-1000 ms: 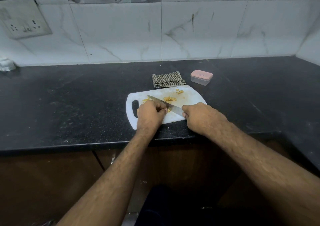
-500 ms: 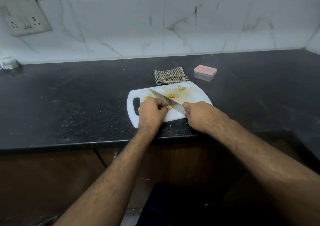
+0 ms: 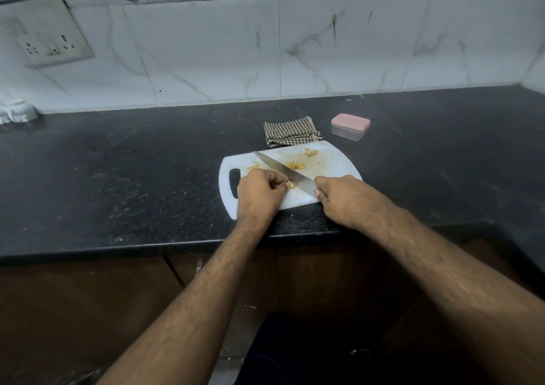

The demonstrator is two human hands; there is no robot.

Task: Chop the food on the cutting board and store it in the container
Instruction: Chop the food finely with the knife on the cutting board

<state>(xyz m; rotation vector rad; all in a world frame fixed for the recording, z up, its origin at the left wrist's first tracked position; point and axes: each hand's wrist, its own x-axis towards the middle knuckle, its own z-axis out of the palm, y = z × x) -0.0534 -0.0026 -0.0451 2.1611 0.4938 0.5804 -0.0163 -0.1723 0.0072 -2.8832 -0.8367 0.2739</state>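
A white cutting board (image 3: 333, 163) lies on the black counter near its front edge. Yellow food pieces (image 3: 295, 165) are scattered on it, with more near the far edge (image 3: 311, 152). My right hand (image 3: 345, 199) grips the handle of a knife (image 3: 280, 170), whose blade runs diagonally across the board. My left hand (image 3: 259, 191) has its fingers curled and pinches a small yellow piece (image 3: 291, 185) right beside the blade. A small clear container with a pink lid (image 3: 350, 126), closed, stands behind the board to the right.
A folded checked cloth (image 3: 290, 131) lies just behind the board. The black counter (image 3: 132, 172) meets a tiled wall with a socket plate (image 3: 47, 35) at the left. A white crumpled object (image 3: 16, 110) sits at the far left. Brown cabinets are below.
The knife and both hands stay in nearly the same place on the board; the blade has shifted only slightly. The camera has tilted a little.
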